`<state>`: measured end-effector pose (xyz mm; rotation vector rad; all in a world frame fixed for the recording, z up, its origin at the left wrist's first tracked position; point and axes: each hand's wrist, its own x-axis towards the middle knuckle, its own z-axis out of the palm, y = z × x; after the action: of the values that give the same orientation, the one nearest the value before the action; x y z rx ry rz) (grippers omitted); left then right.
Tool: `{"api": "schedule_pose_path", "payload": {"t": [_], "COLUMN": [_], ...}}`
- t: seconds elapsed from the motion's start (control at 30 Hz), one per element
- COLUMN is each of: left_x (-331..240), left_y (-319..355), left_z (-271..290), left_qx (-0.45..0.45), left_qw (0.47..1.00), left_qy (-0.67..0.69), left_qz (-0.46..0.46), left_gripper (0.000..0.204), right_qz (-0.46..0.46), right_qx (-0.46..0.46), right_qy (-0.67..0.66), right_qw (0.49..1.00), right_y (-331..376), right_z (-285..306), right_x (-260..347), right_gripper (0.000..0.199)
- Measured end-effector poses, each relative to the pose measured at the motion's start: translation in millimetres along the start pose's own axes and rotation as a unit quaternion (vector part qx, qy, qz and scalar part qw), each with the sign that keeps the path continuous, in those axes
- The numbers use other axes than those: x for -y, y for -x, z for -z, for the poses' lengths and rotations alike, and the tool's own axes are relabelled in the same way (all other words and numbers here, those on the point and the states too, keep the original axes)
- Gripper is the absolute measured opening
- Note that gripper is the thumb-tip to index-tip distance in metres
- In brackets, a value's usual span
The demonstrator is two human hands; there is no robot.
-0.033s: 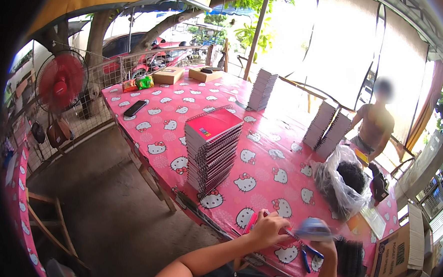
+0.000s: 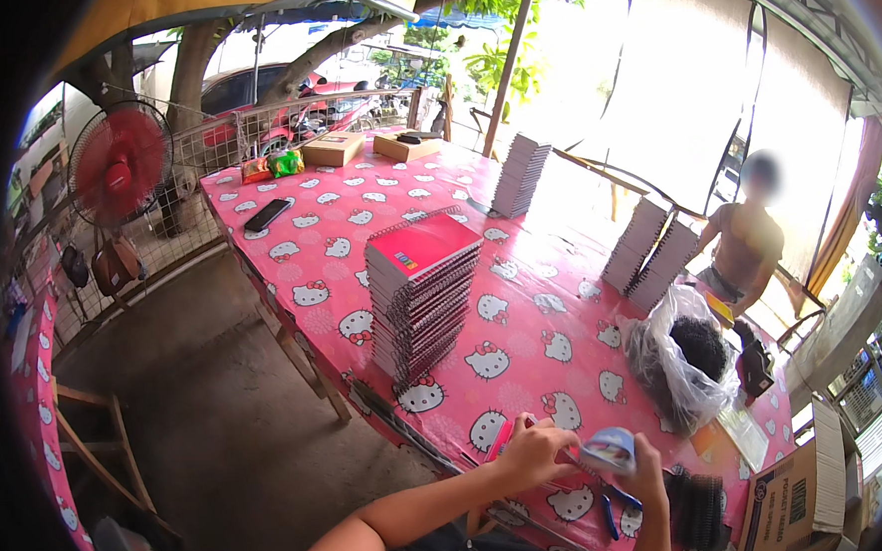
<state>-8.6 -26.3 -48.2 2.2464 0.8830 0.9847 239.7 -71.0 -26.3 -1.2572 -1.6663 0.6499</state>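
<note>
At table's near edge, left hand point(image 2: 532, 452) pins a red-covered notebook point(image 2: 502, 439) flat, apparently steadying it; right hand point(image 2: 643, 472) pinches a blue-white tool point(image 2: 608, 450) just beside it, black spiral coils point(image 2: 700, 509) within reach.

Open-air home workshop: notebook stacks point(image 2: 422, 286) on long table point(image 2: 523, 311), fan point(image 2: 119, 163), parked car point(image 2: 252, 96).

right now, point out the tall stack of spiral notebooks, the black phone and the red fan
stack of spiral notebooks point(image 2: 424, 288), head view, on the side of the stack below the red top cover
black phone point(image 2: 268, 215), head view, on the middle of its dark face
red fan point(image 2: 121, 163), head view, on the grille's centre
</note>
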Motion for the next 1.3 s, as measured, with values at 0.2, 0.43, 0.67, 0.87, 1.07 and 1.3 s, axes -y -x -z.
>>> {"api": "schedule_pose_path", "payload": {"t": [0.2, 0.43, 0.67, 0.87, 1.07, 1.3], "left_x": [-2.2, 21.5, 41.2, 60.0, 46.1, -35.7], "left_y": [-15.8, -6.3, 4.9, 12.6, -5.0, 7.0], "left_z": [-8.0, 17.6, 14.0, 14.9, 6.9, 29.1], "left_qx": [0.006, -0.104, -0.103, -0.097, -0.079, -0.198], "left_qw": [1.000, 0.989, 0.898, 0.874, 0.854, 0.954], "left_qy": [0.007, 0.108, 0.392, 0.445, 0.506, 0.164], "left_qz": [-0.012, 0.012, 0.170, 0.167, 0.088, -0.151], "left_gripper": [0.036, 0.033, 0.033, 0.029, 0.018, 0.018], "right_qz": [-0.079, -0.093, 0.003, -0.026, -0.003, -0.051], "right_qx": [0.045, 0.053, 0.042, -0.101, -0.075, -0.079], "right_qy": [-0.039, 0.036, 0.210, 0.455, 0.423, 0.519], "right_qw": [0.995, 0.994, 0.977, 0.884, 0.903, 0.849], "right_y": [-7.7, -36.5, -57.6, -54.7, -3.3, 105.8], "right_z": [17.2, -1.2, -19.0, -26.4, 10.4, -26.6], "right_x": [-49.4, -13.3, -4.5, -17.9, -85.1, -25.0], "right_gripper": [0.032, 0.048, 0.033, 0.034, 0.044, 0.045]}}
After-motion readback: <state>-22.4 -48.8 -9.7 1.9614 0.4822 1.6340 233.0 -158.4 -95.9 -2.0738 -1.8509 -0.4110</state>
